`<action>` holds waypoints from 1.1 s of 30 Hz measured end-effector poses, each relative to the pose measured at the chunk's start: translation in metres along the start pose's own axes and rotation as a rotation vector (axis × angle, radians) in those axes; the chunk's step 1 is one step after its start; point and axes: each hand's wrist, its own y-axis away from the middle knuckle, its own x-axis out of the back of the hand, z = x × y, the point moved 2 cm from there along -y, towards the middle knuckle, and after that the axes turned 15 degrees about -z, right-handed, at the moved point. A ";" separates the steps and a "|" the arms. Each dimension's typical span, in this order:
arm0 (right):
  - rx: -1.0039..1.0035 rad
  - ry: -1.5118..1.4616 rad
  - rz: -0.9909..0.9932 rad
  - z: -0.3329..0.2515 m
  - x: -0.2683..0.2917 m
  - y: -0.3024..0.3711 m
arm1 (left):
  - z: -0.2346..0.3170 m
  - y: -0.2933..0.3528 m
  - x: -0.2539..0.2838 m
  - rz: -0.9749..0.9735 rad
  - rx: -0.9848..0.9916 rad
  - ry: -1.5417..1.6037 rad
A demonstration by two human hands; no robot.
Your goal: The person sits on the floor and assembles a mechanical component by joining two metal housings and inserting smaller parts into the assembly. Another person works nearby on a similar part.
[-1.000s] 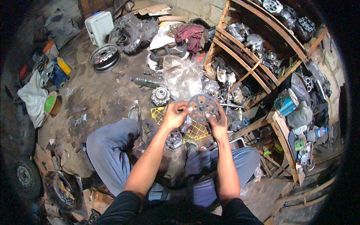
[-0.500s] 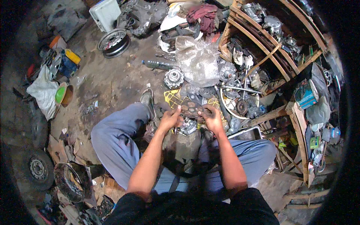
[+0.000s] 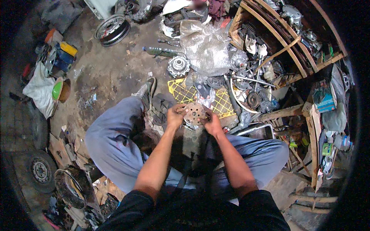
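Round drilled metal plate (image 3: 189, 116) is up off the floor (image 3: 115, 71) near the yellow lattice panel (image 3: 224, 103), left hand (image 3: 175, 118) and right hand (image 3: 212, 124) pinching its opposite edges, fitted to nothing yet as far as I can see.

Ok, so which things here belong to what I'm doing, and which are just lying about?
In use:
round brown metal disc with holes, held by left hand and right hand

Apparently just lying about:
green plastic bottle
clear bubble-wrap sheet
grey steel wheel rim
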 end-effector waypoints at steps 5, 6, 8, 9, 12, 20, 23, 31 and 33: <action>-0.047 0.043 -0.010 0.000 -0.014 -0.003 | -0.031 -0.007 0.007 -0.004 -0.094 -0.290; -0.054 0.013 -0.006 0.004 -0.013 -0.005 | -0.033 -0.007 0.005 -0.012 -0.098 -0.285; -0.028 0.074 -0.029 0.010 -0.012 -0.008 | -0.037 -0.010 0.004 -0.028 -0.095 -0.304; -0.011 0.106 -0.040 0.012 -0.011 -0.010 | -0.031 -0.010 0.003 -0.034 -0.094 -0.331; 0.086 0.008 -0.128 0.035 -0.016 -0.020 | -0.035 -0.014 0.009 -0.047 -0.114 -0.440; -0.122 0.374 -0.065 0.032 -0.014 -0.017 | -0.042 -0.010 0.005 -0.017 0.126 -0.459; -0.002 0.519 -0.008 0.045 -0.015 -0.017 | -0.044 -0.011 0.004 0.010 0.120 -0.516; 0.183 0.790 -0.040 0.061 -0.016 -0.021 | -0.050 -0.010 0.010 0.089 -0.057 -0.534; 0.145 0.698 -0.005 0.059 -0.018 -0.022 | -0.052 -0.008 0.009 0.082 0.032 -0.478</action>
